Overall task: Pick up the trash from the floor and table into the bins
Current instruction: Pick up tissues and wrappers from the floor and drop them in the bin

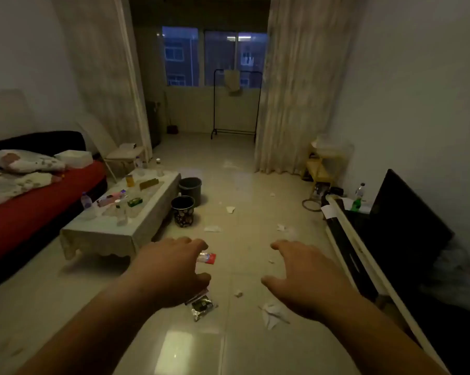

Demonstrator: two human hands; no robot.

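Both hands are held out over the tiled floor (242, 266), palms down, fingers loosely spread, with nothing held. The left hand (169, 269) is recorded at 7 o'clock of frame centre and the right hand (307, 277) at 5 o'clock.

A red-and-white wrapper (207, 257) lies at 2 o'clock of the left hand, partly hidden by its fingertips. A foil wrapper (201, 307) is partly covered at 5 o'clock of that hand. A crumpled tissue (273, 313) is noted at 7 o'clock of the right hand. Paper scraps (212, 228) are scattered further ahead.

A patterned bin (184, 212) stands at 12 o'clock of the left hand, with a grey bin (190, 189) just behind it. Both are beside the cloth-covered table (104, 231), on which bottles (86, 201) are seen.
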